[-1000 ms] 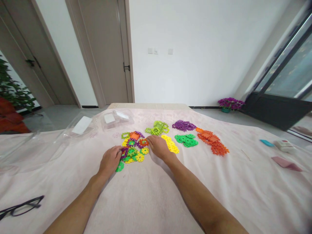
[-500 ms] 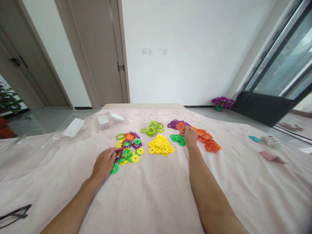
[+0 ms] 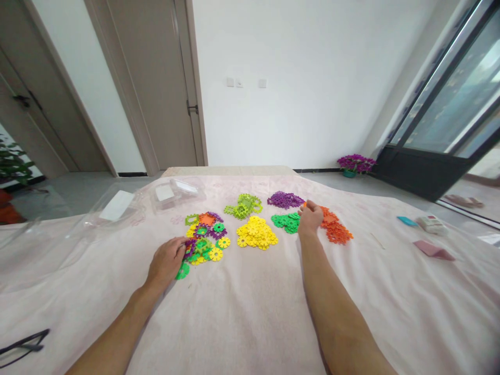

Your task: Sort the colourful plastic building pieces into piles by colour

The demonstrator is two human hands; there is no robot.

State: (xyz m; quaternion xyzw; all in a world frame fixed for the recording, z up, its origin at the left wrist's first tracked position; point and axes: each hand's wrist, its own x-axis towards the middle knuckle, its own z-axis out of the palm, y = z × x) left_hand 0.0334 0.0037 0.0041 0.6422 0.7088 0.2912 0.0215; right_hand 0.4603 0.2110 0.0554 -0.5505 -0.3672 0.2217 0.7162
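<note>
My left hand (image 3: 167, 260) rests with curled fingers at the near left edge of a mixed heap of plastic interlocking pieces (image 3: 216, 254), its fingertips closed on a purple piece (image 3: 189, 249). My right hand (image 3: 311, 217) is pinched at the left end of the orange pile (image 3: 336, 232); a bit of an orange square piece (image 3: 305, 204) shows by its fingertips, the rest hidden behind the hand. Left of that hand lie green flower-shaped discs (image 3: 285, 222), with a purple pile (image 3: 285, 199) behind them. Yellow discs (image 3: 257, 233) are heaped mid-table, lime-green pieces (image 3: 242, 207) beyond.
A pink cloth (image 3: 242, 312) covers the table. Clear plastic packs (image 3: 117, 204) lie at the left, black glasses (image 3: 25, 344) at the near left. On the right are a blue item (image 3: 407, 221), a white box (image 3: 432, 225), a folded pink item (image 3: 433, 249) and a thin stick (image 3: 377, 240).
My right hand has moved slightly right, from in front of the purple pile to the orange pile, carrying the orange square piece off the purple ones. My left hand has stayed in place.
</note>
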